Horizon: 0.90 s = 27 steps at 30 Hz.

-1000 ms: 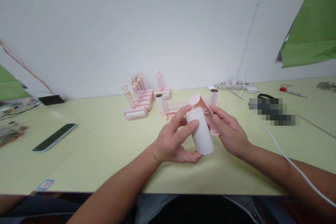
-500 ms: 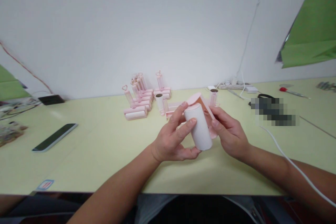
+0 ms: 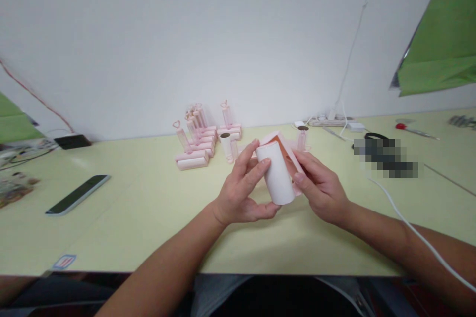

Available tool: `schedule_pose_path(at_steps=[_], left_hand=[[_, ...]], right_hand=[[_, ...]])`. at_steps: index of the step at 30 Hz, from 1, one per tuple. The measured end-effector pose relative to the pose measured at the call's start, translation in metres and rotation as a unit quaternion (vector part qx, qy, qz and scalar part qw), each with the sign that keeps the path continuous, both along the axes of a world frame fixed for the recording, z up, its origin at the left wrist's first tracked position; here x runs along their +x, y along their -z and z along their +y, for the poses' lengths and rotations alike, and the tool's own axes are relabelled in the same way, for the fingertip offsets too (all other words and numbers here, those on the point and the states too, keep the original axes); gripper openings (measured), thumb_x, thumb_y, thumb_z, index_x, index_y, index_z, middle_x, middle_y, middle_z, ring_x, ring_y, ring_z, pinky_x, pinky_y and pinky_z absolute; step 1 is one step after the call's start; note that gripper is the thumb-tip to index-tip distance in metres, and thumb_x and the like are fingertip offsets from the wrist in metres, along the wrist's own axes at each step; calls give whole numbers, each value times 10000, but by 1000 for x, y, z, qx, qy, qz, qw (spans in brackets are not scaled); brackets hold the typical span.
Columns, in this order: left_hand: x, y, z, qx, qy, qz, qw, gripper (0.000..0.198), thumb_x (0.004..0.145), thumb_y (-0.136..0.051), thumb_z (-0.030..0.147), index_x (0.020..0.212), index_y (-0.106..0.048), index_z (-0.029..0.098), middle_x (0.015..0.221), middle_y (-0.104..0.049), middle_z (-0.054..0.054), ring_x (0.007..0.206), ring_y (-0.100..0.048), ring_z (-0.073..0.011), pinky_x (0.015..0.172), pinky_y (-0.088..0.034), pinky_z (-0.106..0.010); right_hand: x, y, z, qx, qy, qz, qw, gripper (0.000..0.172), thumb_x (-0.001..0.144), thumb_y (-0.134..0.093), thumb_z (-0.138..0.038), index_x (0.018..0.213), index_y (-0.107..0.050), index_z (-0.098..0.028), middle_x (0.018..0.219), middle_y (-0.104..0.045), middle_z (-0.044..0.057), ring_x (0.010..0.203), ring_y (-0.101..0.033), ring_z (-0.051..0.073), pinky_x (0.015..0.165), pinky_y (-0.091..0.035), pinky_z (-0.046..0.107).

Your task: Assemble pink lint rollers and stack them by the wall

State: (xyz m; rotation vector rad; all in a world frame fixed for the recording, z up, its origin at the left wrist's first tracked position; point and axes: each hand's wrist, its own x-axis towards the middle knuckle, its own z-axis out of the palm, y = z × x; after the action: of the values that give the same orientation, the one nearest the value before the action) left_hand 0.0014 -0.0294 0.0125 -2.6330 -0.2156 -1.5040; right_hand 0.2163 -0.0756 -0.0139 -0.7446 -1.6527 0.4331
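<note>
My left hand (image 3: pixel 243 193) grips a white lint roll (image 3: pixel 279 181), fingers at its upper end and thumb along its side. My right hand (image 3: pixel 322 185) holds a pink lint roller cover (image 3: pixel 291 154) by its outer side, with the open inside turned toward the roll. The cover's end piece overlaps the top of the roll at a slant. Behind my hands, a white roll (image 3: pixel 225 147) stands beside a clear pink handle (image 3: pixel 234 149). Some pink parts there are partly hidden by my fingers.
Several pink lint rollers (image 3: pixel 193 155) with upright handles are grouped near the wall. A dark flat device (image 3: pixel 78 194) lies left. To the right are a power strip (image 3: pixel 327 122), a red-handled tool (image 3: pixel 416 132) and a white cable (image 3: pixel 405 223) crossing my right arm.
Both hands have shifted slightly left and up with the roll and cover. The cover now sits closer around the roll, its end piece lower over the roll's top.
</note>
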Motion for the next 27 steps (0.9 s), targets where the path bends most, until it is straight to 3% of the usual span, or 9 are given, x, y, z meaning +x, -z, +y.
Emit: schedule_pose_path(at_steps=[3, 6, 9, 11, 16, 27], left_hand=[[-2, -1, 3, -20, -5, 5, 1000, 983, 651, -795, 397, 1504, -328, 253, 1559, -248, -206, 1397, -355, -408, 973, -497, -487], [-4, -3, 7, -39, -30, 28, 998, 964, 651, -772, 434, 1489, -334, 242, 1519, -296, -205, 1387, -358, -407, 1041, -417, -559], [-5, -3, 10, -66, -52, 47, 995, 936, 657, -754, 451, 1469, -342, 233, 1473, -333, -205, 1373, -366, -400, 1076, -360, -587], [-5, -2, 11, -83, -54, 52, 994, 914, 662, -745, 455, 1453, -354, 217, 1449, -349, -210, 1375, -357, -401, 1089, -337, -588], [-3, -1, 9, -88, -36, 42, 995, 898, 674, -711, 481, 1446, -342, 207, 1463, -333, -213, 1397, -316, -414, 1106, -290, -608], [-1, -1, 6, -116, -34, 82, 989, 1025, 597, -772, 361, 1473, -247, 266, 1493, -252, -191, 1436, -223, -429, 1102, -299, -618]], right_hand=[[-3, 4, 2, -96, -68, 39, 992, 573, 938, -576, -355, 1482, -422, -264, 1410, -525, 93, 1118, -580, 263, 910, -513, 417], [-10, 5, 3, -237, -164, 109, 951, 644, 934, -569, -371, 1522, -329, -265, 1190, -612, 86, 752, -605, 164, 629, -544, 321], [-15, 3, 2, -319, -212, 162, 909, 658, 921, -584, -356, 1518, -326, -253, 878, -603, 17, 632, -569, 133, 571, -523, 289], [-17, 1, 0, -352, -230, 188, 888, 633, 924, -574, -354, 1506, -345, -256, 787, -569, -9, 593, -562, 125, 548, -514, 276], [-22, -2, -6, -388, -266, 223, 854, 600, 925, -531, -323, 1495, -356, -254, 717, -547, -26, 510, -534, 117, 490, -499, 267], [-30, -3, -14, -391, -296, 257, 833, 545, 929, -500, -274, 1459, -373, -248, 702, -520, -38, 485, -473, 107, 461, -503, 264]])
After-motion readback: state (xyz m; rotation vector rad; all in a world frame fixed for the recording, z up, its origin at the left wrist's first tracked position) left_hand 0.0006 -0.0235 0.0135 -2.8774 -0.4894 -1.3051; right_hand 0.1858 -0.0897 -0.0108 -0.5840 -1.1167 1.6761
